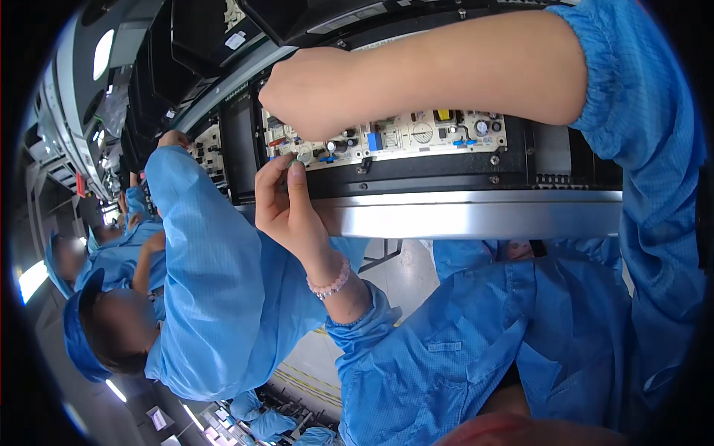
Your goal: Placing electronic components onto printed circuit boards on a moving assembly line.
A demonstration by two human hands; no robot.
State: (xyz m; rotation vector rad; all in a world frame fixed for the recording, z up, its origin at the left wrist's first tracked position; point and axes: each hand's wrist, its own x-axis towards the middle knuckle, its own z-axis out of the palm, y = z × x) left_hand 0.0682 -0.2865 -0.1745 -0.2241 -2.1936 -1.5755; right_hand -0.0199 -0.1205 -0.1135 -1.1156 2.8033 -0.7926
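Readable text: none anywhere in head view
Circuit board [405, 146]: fine print among components, too small to make out; hatched circle mark [422, 132] on it shows as shape only
White label-like patch [236, 40] on black housing [201, 48], upper left: too small to read
Red panel [80, 184], far left: blurred, cannot tell whether sign or screen

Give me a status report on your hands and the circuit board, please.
Left hand by near edge of circuit board, contact unclear. Right hand over board's left end, grip hidden. Right forearm blocks view of board's far side.
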